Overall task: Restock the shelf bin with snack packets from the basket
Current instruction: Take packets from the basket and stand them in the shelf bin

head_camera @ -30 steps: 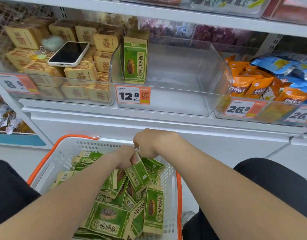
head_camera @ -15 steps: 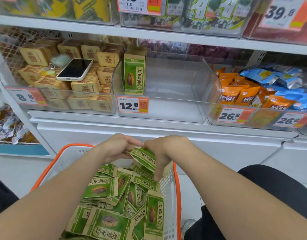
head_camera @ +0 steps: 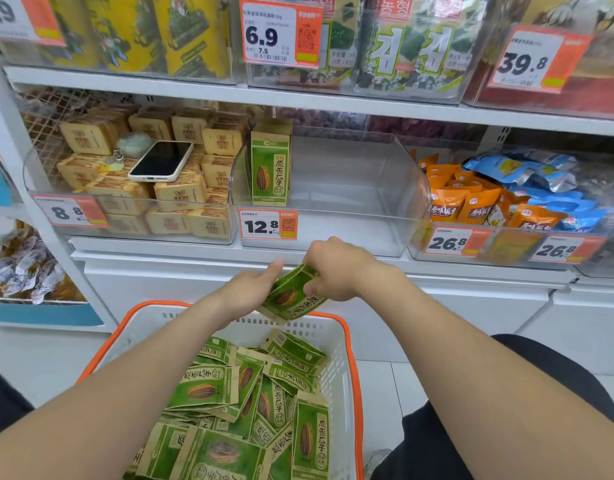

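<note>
While both bare forearms reach forward over the basket, the far left of the middle shelf carries a clear plastic side bin [head_camera: 32, 174] stacked with tan square packets [head_camera: 181, 194]. A white-edged smartphone with a dark screen [head_camera: 160, 161] lies flat on top of them, just beside a pale fluffy keyring charm [head_camera: 134, 143], and an orange-and-white price tag reading 8.8 [head_camera: 70, 211] sits on that bin's front. Next to it stands the clear plastic shelf bin [head_camera: 340, 199], marked by a 12.8 price tag [head_camera: 268, 225]; one green-and-tan upright snack packet printed with a sunflower seed [head_camera: 269, 171] stands against its left wall. Below, near the floor, the white plastic basket with an orange rim [head_camera: 149, 327] holds a loose heap of matching green packets [head_camera: 229, 393]. Above the basket's far edge and in front of the shelf bin, the left hand [head_camera: 246, 289] holds the left side of a tilted green seed packet [head_camera: 291, 297], thumb laid along its upper edge, fingers hidden beneath. On its other side, the right hand [head_camera: 336, 271] has its fingers curled and pinches the packet's upper right corner. Further right, a second clear bin [head_camera: 506, 251] contains orange foil pouches [head_camera: 471, 209] and blue foil pouches [head_camera: 540, 178], with a 26.8 price tag [head_camera: 449, 242] on its front.
</note>
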`<state>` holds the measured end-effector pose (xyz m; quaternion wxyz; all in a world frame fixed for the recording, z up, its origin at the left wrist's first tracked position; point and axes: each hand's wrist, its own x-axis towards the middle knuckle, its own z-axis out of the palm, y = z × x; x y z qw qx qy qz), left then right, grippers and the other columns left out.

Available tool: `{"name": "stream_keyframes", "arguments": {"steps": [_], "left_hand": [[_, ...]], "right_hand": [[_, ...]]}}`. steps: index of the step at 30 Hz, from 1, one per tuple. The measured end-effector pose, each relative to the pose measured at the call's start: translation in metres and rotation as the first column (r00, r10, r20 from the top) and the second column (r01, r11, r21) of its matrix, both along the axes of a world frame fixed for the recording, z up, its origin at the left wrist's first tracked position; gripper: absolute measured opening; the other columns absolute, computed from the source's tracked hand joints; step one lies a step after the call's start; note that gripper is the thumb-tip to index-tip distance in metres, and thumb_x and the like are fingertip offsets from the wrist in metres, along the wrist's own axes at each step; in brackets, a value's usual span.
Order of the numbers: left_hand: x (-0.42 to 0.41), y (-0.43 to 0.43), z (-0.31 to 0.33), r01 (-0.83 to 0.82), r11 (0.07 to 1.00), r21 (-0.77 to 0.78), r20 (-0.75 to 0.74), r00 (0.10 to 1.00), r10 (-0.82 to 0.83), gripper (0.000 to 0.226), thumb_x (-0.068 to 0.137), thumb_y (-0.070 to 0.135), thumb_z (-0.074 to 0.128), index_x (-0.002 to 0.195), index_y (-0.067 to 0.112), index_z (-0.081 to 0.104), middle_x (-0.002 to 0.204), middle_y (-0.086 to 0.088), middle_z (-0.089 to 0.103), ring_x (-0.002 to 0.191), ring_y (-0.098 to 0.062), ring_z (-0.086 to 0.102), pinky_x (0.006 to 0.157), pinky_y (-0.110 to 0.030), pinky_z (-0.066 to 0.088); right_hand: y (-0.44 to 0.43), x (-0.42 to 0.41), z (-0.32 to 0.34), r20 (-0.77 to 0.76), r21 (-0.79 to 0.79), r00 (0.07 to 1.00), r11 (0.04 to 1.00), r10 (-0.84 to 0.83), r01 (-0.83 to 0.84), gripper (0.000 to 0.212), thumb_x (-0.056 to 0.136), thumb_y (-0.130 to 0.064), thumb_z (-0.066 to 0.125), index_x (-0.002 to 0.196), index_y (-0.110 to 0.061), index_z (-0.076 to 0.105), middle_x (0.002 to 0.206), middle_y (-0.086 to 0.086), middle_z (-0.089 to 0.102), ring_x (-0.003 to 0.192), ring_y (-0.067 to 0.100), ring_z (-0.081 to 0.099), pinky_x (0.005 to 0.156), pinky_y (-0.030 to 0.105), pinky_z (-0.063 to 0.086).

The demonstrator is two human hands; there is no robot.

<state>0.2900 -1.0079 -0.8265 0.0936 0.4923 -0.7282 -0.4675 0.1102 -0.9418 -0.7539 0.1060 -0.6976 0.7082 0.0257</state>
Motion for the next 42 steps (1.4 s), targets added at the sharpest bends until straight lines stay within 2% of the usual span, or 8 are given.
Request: {"name": "stream_keyframes", "arguments": {"steps": [5,8,16,21,26,33,39,42], "left_hand": [[-0.014,0.012,0.013,-0.060,0.921,-0.385,-0.277,0.960,-0.053,0.071,0.107,0.063,0.024,0.085,0.011,0.067,0.070,-0.004,0.067,0.064,-0.014,0.060,0.065,-0.037,0.046],[-0.014,0.010,0.016,-0.281,0.812,-0.512,-0.402,0.914,0.063,0.053,0.113,0.046,0.027,0.075,0.022,0.055,0.062,0.002,0.057,0.058,-0.008,0.053,0.057,-0.033,0.037],[-0.027,0.006,0.036,-0.693,0.640,-0.330,-0.618,0.672,0.408,0.054,0.114,0.045,0.029,0.097,0.013,0.068,0.090,-0.004,0.071,0.087,-0.027,0.066,0.073,-0.040,0.048],[-0.030,0.004,0.059,-0.686,0.649,-0.329,-0.674,0.652,0.347,0.045,0.114,0.036,0.027,0.102,0.014,0.063,0.097,-0.001,0.069,0.094,-0.022,0.064,0.086,-0.044,0.052],[-0.027,0.000,0.085,-0.585,0.614,-0.530,-0.581,0.778,0.240,0.037,0.114,0.027,0.030,0.085,0.022,0.051,0.079,0.011,0.056,0.075,-0.007,0.052,0.069,-0.035,0.029],[-0.024,-0.029,0.105,-0.572,0.557,-0.603,-0.520,0.810,0.269,0.030,0.114,0.029,0.033,0.100,0.013,0.055,0.094,0.001,0.061,0.091,-0.025,0.053,0.074,-0.033,0.028],[-0.016,-0.063,0.113,-0.316,0.459,-0.830,-0.221,0.943,0.251,0.034,0.108,0.030,0.034,0.113,0.017,0.065,0.117,-0.007,0.059,0.113,-0.031,0.050,0.093,-0.040,0.034],[-0.013,-0.067,0.113,-0.111,0.523,-0.845,0.030,0.967,0.253,0.038,0.101,0.027,0.051,0.138,0.015,0.052,0.139,-0.012,0.043,0.125,-0.034,0.042,0.105,-0.048,0.037]], "right_hand": [[-0.004,0.001,0.012,0.324,-0.158,0.939,0.972,-0.115,0.173,0.026,0.085,-0.038,0.080,0.090,-0.016,0.067,0.085,0.001,0.065,0.090,0.025,0.063,0.067,0.031,0.044],[-0.008,0.008,0.014,0.600,-0.209,0.777,0.901,-0.188,0.380,0.036,0.077,-0.043,0.088,0.095,-0.021,0.064,0.088,0.000,0.071,0.090,0.019,0.068,0.073,0.033,0.054],[-0.014,0.038,0.007,0.938,-0.144,0.330,0.741,-0.110,0.656,0.030,0.069,-0.043,0.091,0.080,-0.023,0.071,0.081,-0.002,0.078,0.082,0.020,0.076,0.081,0.046,0.063],[-0.022,0.044,0.019,0.992,-0.070,0.127,0.723,-0.025,0.688,0.019,0.073,-0.033,0.090,0.074,-0.018,0.078,0.074,0.003,0.078,0.078,0.026,0.078,0.082,0.050,0.063],[-0.033,0.033,0.041,0.995,-0.078,0.099,0.670,0.007,0.738,0.020,0.083,-0.028,0.086,0.093,-0.019,0.071,0.082,0.008,0.079,0.078,0.025,0.077,0.079,0.046,0.064],[-0.045,0.028,0.068,0.960,0.013,0.247,0.905,-0.130,0.426,0.026,0.099,-0.030,0.069,0.106,-0.005,0.073,0.097,0.015,0.079,0.082,0.026,0.078,0.072,0.050,0.065],[-0.085,0.005,0.068,0.943,-0.135,0.303,0.677,-0.136,0.723,0.040,0.099,-0.045,0.064,0.087,-0.007,0.060,0.077,0.000,0.058,0.072,0.023,0.055,0.061,0.034,0.044],[-0.109,-0.005,0.061,0.961,-0.105,0.244,0.640,-0.132,0.761,0.037,0.102,-0.043,0.057,0.109,-0.007,0.056,0.103,0.009,0.064,0.093,0.028,0.059,0.080,0.038,0.052]]}}
